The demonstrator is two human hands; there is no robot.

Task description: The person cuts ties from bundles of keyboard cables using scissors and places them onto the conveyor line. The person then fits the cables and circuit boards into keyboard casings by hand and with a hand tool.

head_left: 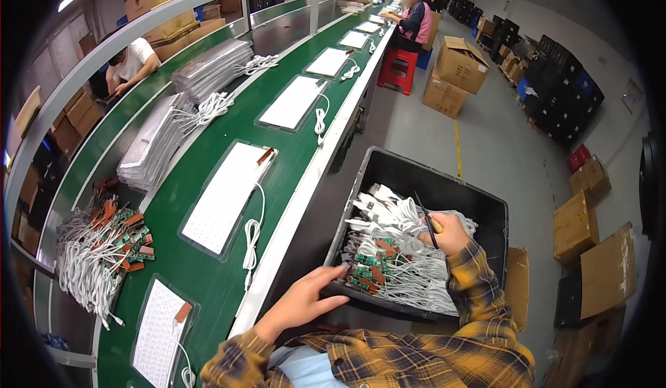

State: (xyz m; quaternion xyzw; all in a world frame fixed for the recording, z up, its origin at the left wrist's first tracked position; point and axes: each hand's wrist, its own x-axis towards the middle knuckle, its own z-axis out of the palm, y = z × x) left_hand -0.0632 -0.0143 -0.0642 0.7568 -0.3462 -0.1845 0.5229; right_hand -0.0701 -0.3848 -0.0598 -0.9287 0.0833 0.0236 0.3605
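My right hand [449, 233] is closed around a thin, dark, pointed tool [426, 218], whose exact kind I cannot make out. It is over a black plastic bin [479, 204] filled with bundled white USB cables [388, 208] and green circuit boards [368, 271] with brown flat strips. My left hand [305, 301] has its fingers apart and holds nothing. Its fingertips reach the bin's near left rim, close to the boards. On the green conveyor belt [277, 153] beside me lie white keyboards [225, 197] in clear trays, each with a coiled white cable.
A heap of cabled boards [97, 263] lies on the belt's far side, near stacked clear trays [156, 138]. One person [132, 65] works across the line; another sits on a red stool [397, 69]. Cardboard boxes [454, 76] stand on the floor behind the bin.
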